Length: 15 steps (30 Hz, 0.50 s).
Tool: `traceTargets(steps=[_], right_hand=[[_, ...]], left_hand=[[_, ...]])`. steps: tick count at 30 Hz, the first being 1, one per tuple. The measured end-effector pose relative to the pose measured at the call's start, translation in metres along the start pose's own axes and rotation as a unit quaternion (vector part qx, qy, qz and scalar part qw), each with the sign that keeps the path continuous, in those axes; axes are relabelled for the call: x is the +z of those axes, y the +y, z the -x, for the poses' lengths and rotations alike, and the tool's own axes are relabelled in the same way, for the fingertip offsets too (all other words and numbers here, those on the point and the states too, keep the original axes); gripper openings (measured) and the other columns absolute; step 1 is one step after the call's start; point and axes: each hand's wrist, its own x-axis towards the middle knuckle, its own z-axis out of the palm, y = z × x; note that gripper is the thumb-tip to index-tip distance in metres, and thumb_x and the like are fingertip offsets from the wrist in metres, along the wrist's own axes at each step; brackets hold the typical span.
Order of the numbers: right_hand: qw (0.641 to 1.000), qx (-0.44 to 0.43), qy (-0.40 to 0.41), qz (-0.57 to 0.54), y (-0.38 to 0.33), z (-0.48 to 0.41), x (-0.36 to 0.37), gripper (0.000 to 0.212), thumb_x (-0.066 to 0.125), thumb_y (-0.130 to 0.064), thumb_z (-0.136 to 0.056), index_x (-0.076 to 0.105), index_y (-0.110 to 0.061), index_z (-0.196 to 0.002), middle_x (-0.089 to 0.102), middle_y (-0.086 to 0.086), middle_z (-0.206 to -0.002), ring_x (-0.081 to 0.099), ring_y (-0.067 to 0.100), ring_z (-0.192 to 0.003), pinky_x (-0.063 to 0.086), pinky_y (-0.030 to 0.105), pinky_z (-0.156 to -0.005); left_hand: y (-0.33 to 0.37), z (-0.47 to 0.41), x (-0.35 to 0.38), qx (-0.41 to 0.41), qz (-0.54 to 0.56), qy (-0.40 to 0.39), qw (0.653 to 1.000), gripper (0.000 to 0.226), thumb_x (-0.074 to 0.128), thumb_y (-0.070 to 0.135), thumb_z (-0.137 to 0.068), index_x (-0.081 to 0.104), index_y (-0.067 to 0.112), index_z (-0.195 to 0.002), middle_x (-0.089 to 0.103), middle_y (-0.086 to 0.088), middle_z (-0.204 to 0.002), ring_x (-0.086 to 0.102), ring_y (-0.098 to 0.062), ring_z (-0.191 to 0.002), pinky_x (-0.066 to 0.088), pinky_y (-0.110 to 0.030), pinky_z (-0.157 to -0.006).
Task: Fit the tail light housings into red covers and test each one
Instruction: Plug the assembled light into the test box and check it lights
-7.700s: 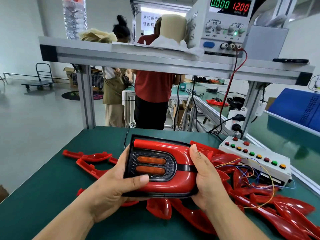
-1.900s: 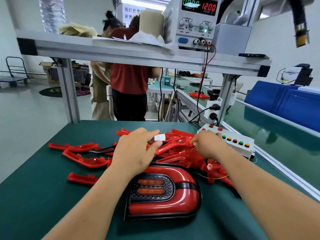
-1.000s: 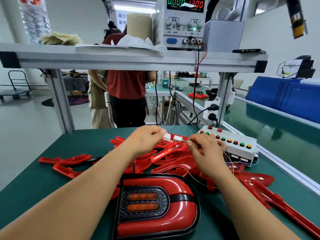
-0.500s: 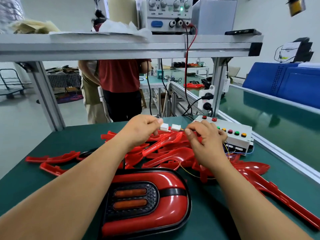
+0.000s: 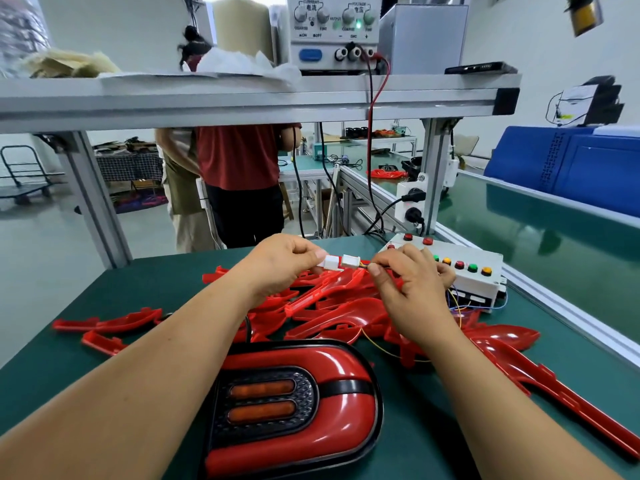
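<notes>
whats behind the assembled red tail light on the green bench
A heap of loose red plastic covers, and a white button box farther right. The left forearm hides part of it.

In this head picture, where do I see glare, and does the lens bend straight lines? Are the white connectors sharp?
Head view: soft, even light; white glare streaks on the glossy red tail light; the shelf beam bows slightly, a wide-angle distortion; the white connectors held between the left hand and right hand are reasonably sharp; the corners are smeared.
</notes>
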Motion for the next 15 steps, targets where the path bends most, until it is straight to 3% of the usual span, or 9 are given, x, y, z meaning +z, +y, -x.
traceTargets(steps=[2, 6, 8, 11, 15], right_hand=[[1.000, 0.021, -0.003, -0.022, 0.000, 0.000, -0.002, 0.018, 0.042, -0.047, -0.089, 0.057, -0.041, -0.080, 0.056, -0.010, -0.090, 0.045, 0.011, -0.094, 0.011, 0.027, -0.078], [0.999, 0.020, -0.012, -0.040, 0.000, 0.000, -0.002, 0.021, 0.041, -0.048, -0.088, 0.058, -0.038, -0.080, 0.057, -0.009, -0.092, 0.046, 0.011, -0.097, 0.012, 0.028, -0.077], [0.999, 0.016, -0.008, -0.047, 0.000, -0.001, -0.003, 0.020, 0.043, -0.047, -0.088, 0.058, -0.038, -0.079, 0.057, -0.008, -0.090, 0.046, 0.011, -0.095, 0.012, 0.028, -0.076], [0.999, -0.004, -0.006, -0.035, 0.003, -0.001, -0.004, 0.018, 0.045, -0.045, -0.088, 0.059, -0.038, -0.079, 0.054, -0.008, -0.086, 0.044, 0.010, -0.091, 0.012, 0.028, -0.075], [1.000, -0.018, -0.013, -0.011, 0.006, -0.001, -0.004, 0.021, 0.048, -0.044, -0.088, 0.065, -0.034, -0.081, 0.052, -0.008, -0.083, 0.041, 0.011, -0.089, 0.011, 0.027, -0.077]], left_hand=[[0.001, 0.002, -0.002, 0.016, 0.056, -0.018, 0.998, 0.009, 0.065, 0.013, -0.093, 0.070, 0.019, -0.089, 0.068, 0.005, -0.078, 0.060, 0.004, -0.066, 0.045, -0.015, -0.068], [0.001, 0.008, 0.000, 0.055, 0.076, -0.038, 0.995, 0.023, 0.068, 0.008, -0.089, 0.069, 0.024, -0.106, 0.066, -0.006, -0.098, 0.060, -0.008, -0.087, 0.050, -0.010, -0.078], [0.004, 0.011, 0.002, 0.070, 0.083, -0.041, 0.993, 0.019, 0.073, 0.015, -0.084, 0.072, 0.021, -0.101, 0.071, -0.007, -0.096, 0.062, -0.008, -0.083, 0.050, -0.010, -0.074], [0.006, 0.014, 0.001, 0.092, 0.066, -0.040, 0.993, 0.022, 0.076, 0.031, -0.072, 0.075, 0.024, -0.092, 0.072, 0.004, -0.083, 0.063, -0.003, -0.075, 0.049, -0.010, -0.070], [0.006, 0.014, 0.000, 0.099, 0.053, -0.045, 0.993, 0.018, 0.078, 0.029, -0.069, 0.074, 0.029, -0.086, 0.071, 0.008, -0.079, 0.062, 0.002, -0.071, 0.049, -0.010, -0.070]])
